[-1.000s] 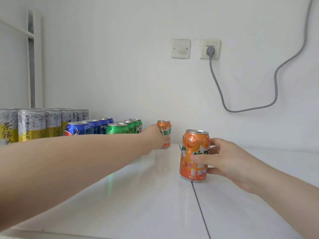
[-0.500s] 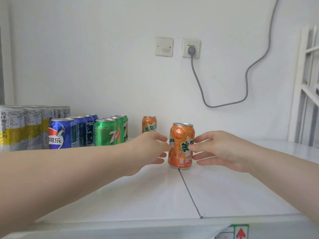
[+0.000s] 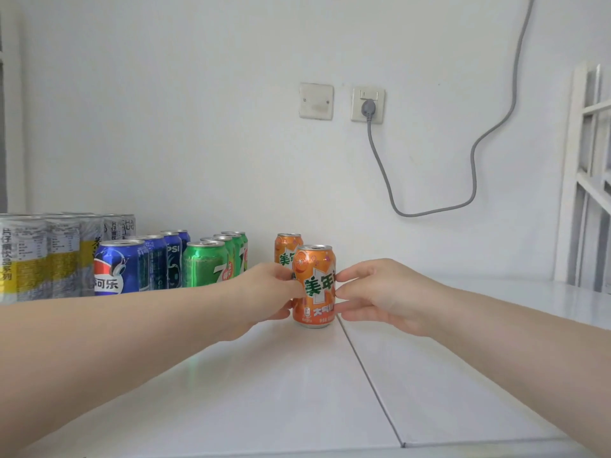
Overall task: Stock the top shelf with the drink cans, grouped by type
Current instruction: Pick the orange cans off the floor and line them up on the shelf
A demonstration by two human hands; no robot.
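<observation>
A: Orange can (image 3: 314,285) status? Fingers first.
B: Both hands on it. Left hand (image 3: 264,292) fingertips press its left side, right hand (image 3: 373,292) fingertips its right side. Pinched between them, upright, base on the white shelf top (image 3: 264,391), beside the seam.
A: Neighbours?
B: Second orange can (image 3: 287,247) right behind it, partly hidden. Green cans (image 3: 206,264) in a row to the left, then blue cans (image 3: 120,266), then tall silver-and-yellow cans (image 3: 39,256) at far left.
A: Background?
B: White wall, blank plate (image 3: 316,101), socket (image 3: 367,104) with grey cable (image 3: 429,211) plugged in. White rack (image 3: 591,176) at right edge.
</observation>
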